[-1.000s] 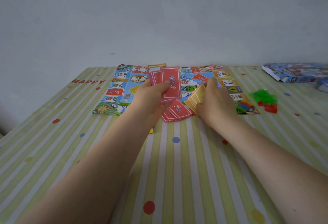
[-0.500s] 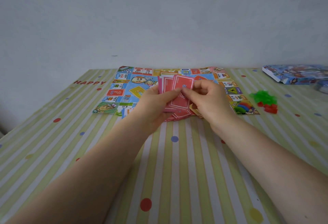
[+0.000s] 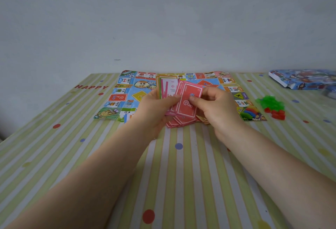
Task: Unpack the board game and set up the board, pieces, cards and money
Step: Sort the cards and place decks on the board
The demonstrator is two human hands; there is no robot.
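The colourful paper game board [image 3: 125, 92] lies unfolded flat at the far middle of the table. My left hand [image 3: 154, 112] holds a fanned stack of cards [image 3: 170, 88] above the board's near edge. My right hand [image 3: 216, 109] pinches a red question-mark card [image 3: 187, 104] at the front of that stack. More red cards [image 3: 179, 121] lie spread on the board's near edge under my hands, with a few yellow cards [image 3: 203, 118] beside them, partly hidden.
A heap of green and red plastic pieces [image 3: 272, 106] lies right of the board. The blue game box [image 3: 301, 79] sits at the far right. The table wears a striped, dotted cloth [image 3: 181, 174] reading HAPPY; a grey wall stands behind.
My right hand left the yellow cards on the board and came up to the stack in my left hand, now pinching a red card against it. The stack tilted, showing a white and pink card.
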